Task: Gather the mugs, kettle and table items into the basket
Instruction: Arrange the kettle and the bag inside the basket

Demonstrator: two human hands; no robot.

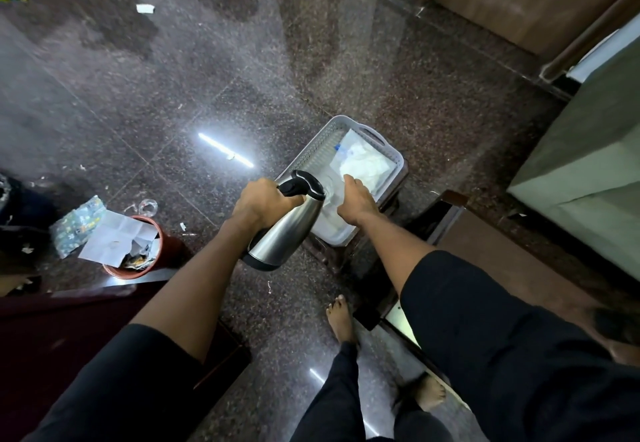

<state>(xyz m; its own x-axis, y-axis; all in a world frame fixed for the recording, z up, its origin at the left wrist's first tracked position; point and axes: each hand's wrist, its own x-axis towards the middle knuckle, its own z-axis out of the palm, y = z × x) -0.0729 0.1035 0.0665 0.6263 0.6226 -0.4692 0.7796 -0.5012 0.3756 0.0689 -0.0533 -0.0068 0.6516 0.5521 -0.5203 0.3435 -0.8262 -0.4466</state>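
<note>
My left hand (260, 199) grips the black handle of a steel kettle (287, 230), which hangs tilted over the near corner of a white plastic basket (363, 130). The basket stands on a dark low stool on the floor. My right hand (356, 199) reaches into the basket, fingers curled down near a clear glass item that is mostly hidden behind the kettle; whether it holds it I cannot tell. A white plastic packet (363, 163) with a blue mark lies in the basket's far half.
A red waste bin (152, 261) stuffed with paper stands on the left, with a patterned wrapper (74, 225) and a clear cup (148, 207) beside it. A brown table corner (485, 244) is at the right. My bare feet (341, 317) stand on the dark granite floor.
</note>
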